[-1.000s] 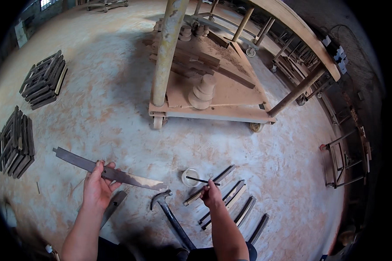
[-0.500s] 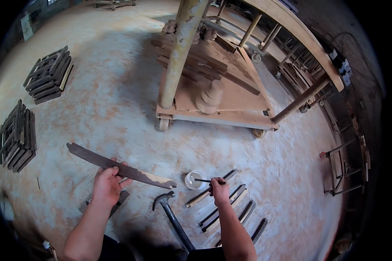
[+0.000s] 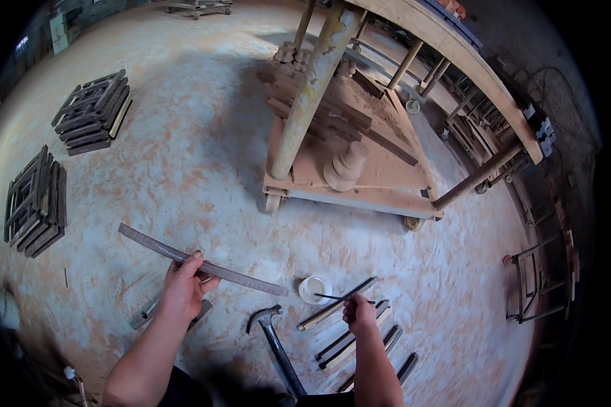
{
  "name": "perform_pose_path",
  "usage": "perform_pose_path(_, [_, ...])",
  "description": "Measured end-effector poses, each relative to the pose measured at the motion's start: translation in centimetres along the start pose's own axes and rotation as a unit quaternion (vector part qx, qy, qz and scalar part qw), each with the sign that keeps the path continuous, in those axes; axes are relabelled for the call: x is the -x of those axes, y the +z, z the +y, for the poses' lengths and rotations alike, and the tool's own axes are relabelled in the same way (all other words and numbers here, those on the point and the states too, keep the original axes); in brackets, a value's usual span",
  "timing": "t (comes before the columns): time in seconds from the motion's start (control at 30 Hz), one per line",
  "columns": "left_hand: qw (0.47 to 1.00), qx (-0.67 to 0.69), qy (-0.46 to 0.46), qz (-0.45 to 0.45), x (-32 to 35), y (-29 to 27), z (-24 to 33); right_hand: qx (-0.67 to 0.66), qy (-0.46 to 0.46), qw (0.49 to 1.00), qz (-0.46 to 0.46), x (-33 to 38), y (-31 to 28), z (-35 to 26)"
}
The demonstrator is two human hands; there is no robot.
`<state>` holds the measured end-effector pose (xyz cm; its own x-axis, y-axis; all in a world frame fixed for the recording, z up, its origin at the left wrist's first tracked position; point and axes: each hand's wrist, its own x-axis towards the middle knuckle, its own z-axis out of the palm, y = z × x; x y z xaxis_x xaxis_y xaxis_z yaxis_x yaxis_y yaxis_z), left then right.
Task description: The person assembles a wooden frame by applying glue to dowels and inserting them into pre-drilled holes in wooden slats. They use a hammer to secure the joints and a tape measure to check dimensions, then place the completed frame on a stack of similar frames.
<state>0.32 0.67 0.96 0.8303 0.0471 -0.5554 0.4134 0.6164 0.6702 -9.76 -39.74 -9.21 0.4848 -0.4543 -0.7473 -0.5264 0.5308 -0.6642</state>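
My left hand [image 3: 183,288] grips a long, thin, slightly curved grey wooden strip [image 3: 237,274] near its middle and holds it above the floor. My right hand [image 3: 358,313] pinches a thin dark brush or stick [image 3: 331,297] whose tip reaches over a small white cup [image 3: 314,289] on the floor. A claw hammer [image 3: 273,332] lies between my two forearms. Several more strips [image 3: 349,339] lie side by side under and beside my right hand.
A low wooden cart on wheels [image 3: 349,176] with a thick post [image 3: 312,88] and turned wood pieces stands ahead. Two crossed stacks of dark strips [image 3: 91,112] [image 3: 34,203] sit on the left. A metal frame [image 3: 540,278] stands at the right.
The view has shifted, with the cart now more to the right. My right hand has brought the thin stick over the white cup. My left hand still holds the long strip.
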Motion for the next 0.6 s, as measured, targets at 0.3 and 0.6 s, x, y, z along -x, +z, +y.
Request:
perform_pose_path(0.3, [0.999,0.042,0.012,0.008,-1.0,-0.3,-0.7,-0.092,-0.253,0.95,-0.159,14.4,4.3,-7.2])
perform_pose_path(0.6, [0.998,0.057,-0.009,0.007,-0.6,-0.3,-0.5,0.007,-0.296,0.943,-0.152,18.6,8.1,-3.9])
